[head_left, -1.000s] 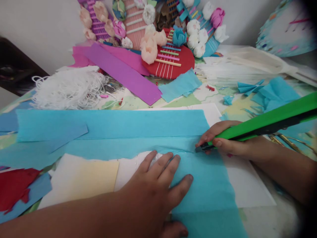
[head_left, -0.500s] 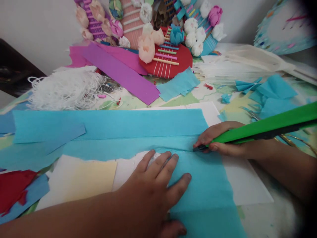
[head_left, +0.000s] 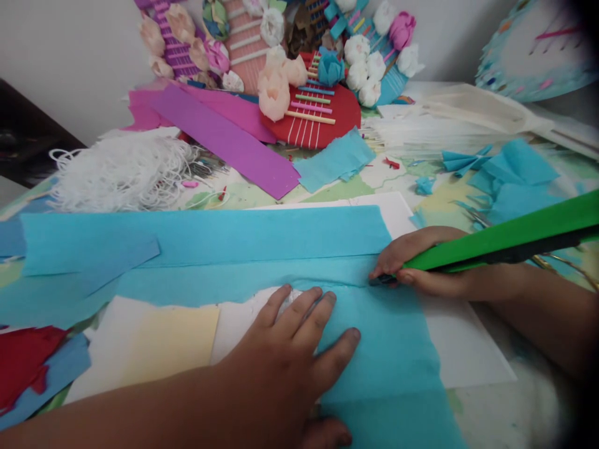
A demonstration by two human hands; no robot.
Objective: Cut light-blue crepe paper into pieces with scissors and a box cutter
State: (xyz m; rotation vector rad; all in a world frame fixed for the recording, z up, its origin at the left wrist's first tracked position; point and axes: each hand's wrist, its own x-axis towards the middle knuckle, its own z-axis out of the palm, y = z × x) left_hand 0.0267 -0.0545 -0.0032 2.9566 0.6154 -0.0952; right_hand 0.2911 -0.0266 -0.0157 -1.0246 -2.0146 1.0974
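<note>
My left hand (head_left: 290, 355) lies with fingers spread on a sheet of light-blue crepe paper (head_left: 384, 362) and the white paper beside it. My right hand (head_left: 421, 259) grips, near its dark tip, a long green tool (head_left: 515, 237) with a black groove, which looks like a utility knife. The tip touches the blue crepe paper by a raised crease that runs left toward my left fingertips. A straight-edged blue strip (head_left: 210, 234) lies along the far side of the sheet. White paper (head_left: 468, 349) shows underneath at the right.
A heap of white string (head_left: 121, 171) and purple strips (head_left: 229, 140) lie behind. Several decorated boards stand at the back, with a red disc (head_left: 304, 125) in front. Blue scraps (head_left: 515, 171) are at the right, red paper (head_left: 28, 362) at the left.
Almost nothing differs. The dark tip and my right fingers have shifted very slightly right along the crease. My left hand stays put; the camera has tilted a little.
</note>
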